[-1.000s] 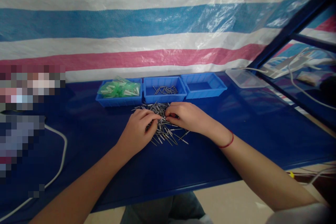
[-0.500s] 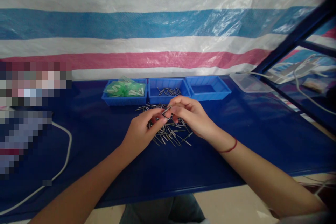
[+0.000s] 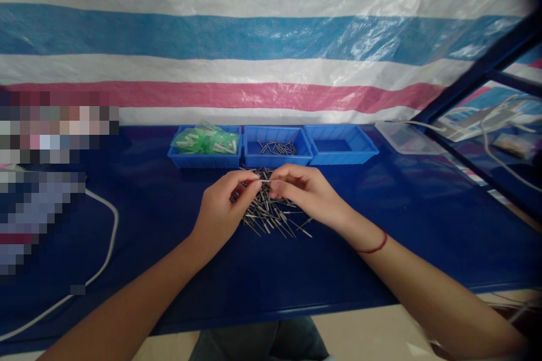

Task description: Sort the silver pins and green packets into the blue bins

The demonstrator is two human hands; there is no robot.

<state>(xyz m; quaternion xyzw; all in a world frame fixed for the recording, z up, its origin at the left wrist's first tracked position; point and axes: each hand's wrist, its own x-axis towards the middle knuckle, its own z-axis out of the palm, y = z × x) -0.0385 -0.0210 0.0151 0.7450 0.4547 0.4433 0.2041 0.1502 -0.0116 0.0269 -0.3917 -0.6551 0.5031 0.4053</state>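
Note:
Between my two hands a thin metal blind rivet [image 3: 265, 181] is stretched level, pinched at both ends. My left hand [image 3: 222, 203] is closed, thumb and forefinger on its left end. The fingertips of my right hand [image 3: 313, 194] grip the right end; a red string circles that wrist. Right beneath lies a loose pile of blind rivets [image 3: 271, 217] on the blue table, partly hidden by my hands.
Behind the pile stand three blue bins in a row: the left bin [image 3: 203, 162] with green-and-clear plastic packets [image 3: 205, 141], the middle bin [image 3: 252, 161] with several metal pins [image 3: 279, 148], and the right bin [image 3: 351, 155]. A clear plastic lid [image 3: 406, 138] and a white cable [image 3: 114, 231] lie to either side.
The rivet has turned from slanting to level between my fingertips. My right hand has moved slightly down, and my hands are a little farther apart.

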